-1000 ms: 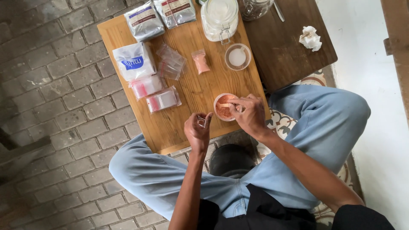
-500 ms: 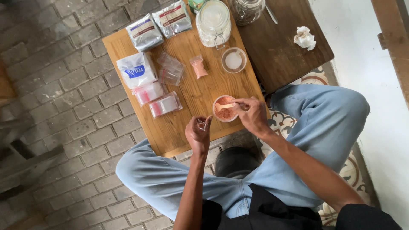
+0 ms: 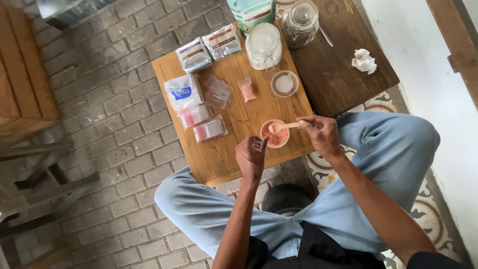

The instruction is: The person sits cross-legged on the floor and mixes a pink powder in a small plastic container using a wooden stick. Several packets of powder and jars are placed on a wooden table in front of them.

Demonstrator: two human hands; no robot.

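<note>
The right hand pinches a wooden spoon over the bowl of pink powder; at seven o'clock of it, the left hand pinches a small clear bag above the desk.

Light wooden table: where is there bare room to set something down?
Bare wood on the light wooden table lies along its near edge, left of the left hand, below the small bags. The far end around the lidded jar is crowded.
</note>
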